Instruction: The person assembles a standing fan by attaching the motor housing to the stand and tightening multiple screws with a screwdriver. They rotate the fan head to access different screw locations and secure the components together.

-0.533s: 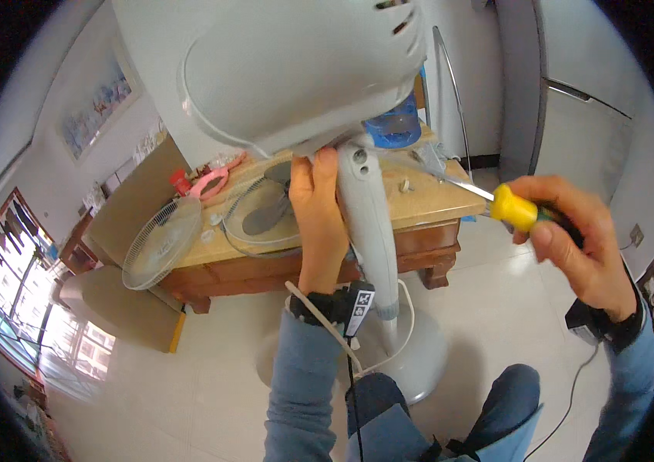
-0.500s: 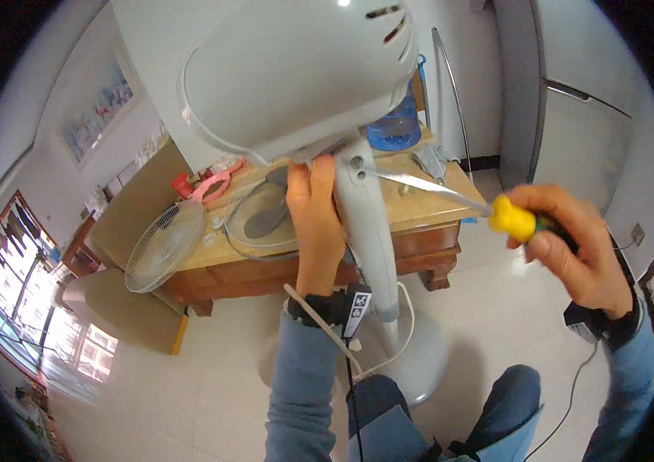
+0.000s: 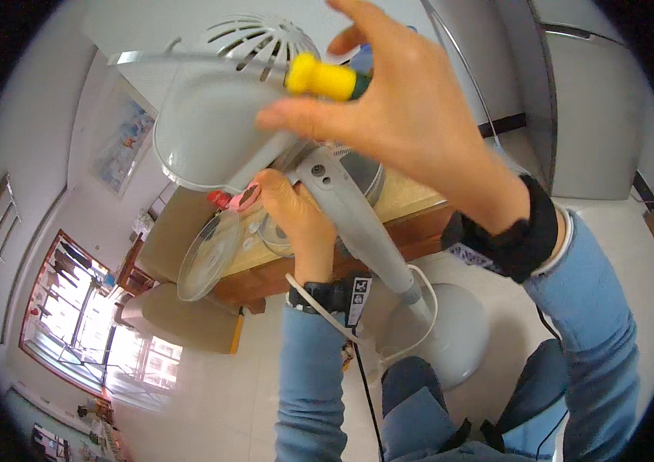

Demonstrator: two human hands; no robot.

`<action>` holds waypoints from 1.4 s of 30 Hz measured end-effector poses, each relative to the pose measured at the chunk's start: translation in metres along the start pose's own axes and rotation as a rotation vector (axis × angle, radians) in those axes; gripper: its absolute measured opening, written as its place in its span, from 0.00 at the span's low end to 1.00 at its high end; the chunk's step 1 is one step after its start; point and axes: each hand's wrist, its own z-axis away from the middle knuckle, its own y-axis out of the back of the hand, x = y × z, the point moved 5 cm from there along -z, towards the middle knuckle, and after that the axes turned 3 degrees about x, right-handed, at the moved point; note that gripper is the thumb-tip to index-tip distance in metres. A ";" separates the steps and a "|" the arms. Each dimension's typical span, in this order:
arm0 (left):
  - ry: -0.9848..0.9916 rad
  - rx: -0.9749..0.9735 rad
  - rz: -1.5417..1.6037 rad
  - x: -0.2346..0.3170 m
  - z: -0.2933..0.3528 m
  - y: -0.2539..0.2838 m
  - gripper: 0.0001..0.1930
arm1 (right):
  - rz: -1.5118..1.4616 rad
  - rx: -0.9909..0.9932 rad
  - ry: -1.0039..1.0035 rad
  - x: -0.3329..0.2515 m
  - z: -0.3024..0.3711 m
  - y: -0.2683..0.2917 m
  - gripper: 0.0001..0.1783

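A pale grey standing fan tilts in front of me, its rounded motor housing [image 3: 204, 127] at the top. Below the housing, the neck [image 3: 358, 223] has two screw holes and runs down to a round base [image 3: 462, 339] on the floor. Just under the housing, my left hand [image 3: 302, 227] is closed around the joint beside the neck, its fingertips partly hidden. Raised in front of the housing, my right hand [image 3: 423, 115] holds a screwdriver [image 3: 323, 78] with a yellow and dark green handle. Its shaft points left across the housing; the thumb is stretched out.
Behind the fan stands a wooden table [image 3: 412, 240] bearing a round wire grille [image 3: 210, 258] and a pink ring-shaped thing [image 3: 248, 198]. A tan board [image 3: 177, 235] stands at its left. A white cord [image 3: 432, 296] loops near the base, and a grey fridge [image 3: 596, 123] stands right.
The screwdriver has left the neck's screw hole area; my right hand has carried it up and left, across the housing. The fan head has tilted, showing its slotted end. My left hand still grips beneath it.
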 end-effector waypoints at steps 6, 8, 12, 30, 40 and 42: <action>-0.230 -0.060 -0.442 0.007 0.002 0.001 0.28 | -0.248 -0.397 -0.491 0.008 -0.004 -0.017 0.51; 0.002 -0.045 -0.149 -0.002 -0.001 0.007 0.28 | -0.194 -0.319 -0.443 -0.002 -0.002 -0.021 0.47; 0.007 -0.145 -0.030 -0.004 -0.006 0.003 0.29 | -0.214 -0.234 -0.296 -0.014 0.001 -0.015 0.39; 0.015 -0.103 0.017 -0.011 -0.010 0.004 0.31 | -0.332 -0.264 -0.418 -0.013 -0.008 -0.025 0.42; -0.010 -0.103 0.109 -0.014 -0.010 0.004 0.37 | -0.119 -0.366 -0.523 0.002 0.014 0.000 0.43; -0.004 -0.120 0.088 -0.015 -0.012 0.006 0.38 | -0.120 -0.319 -0.637 0.025 0.026 0.023 0.28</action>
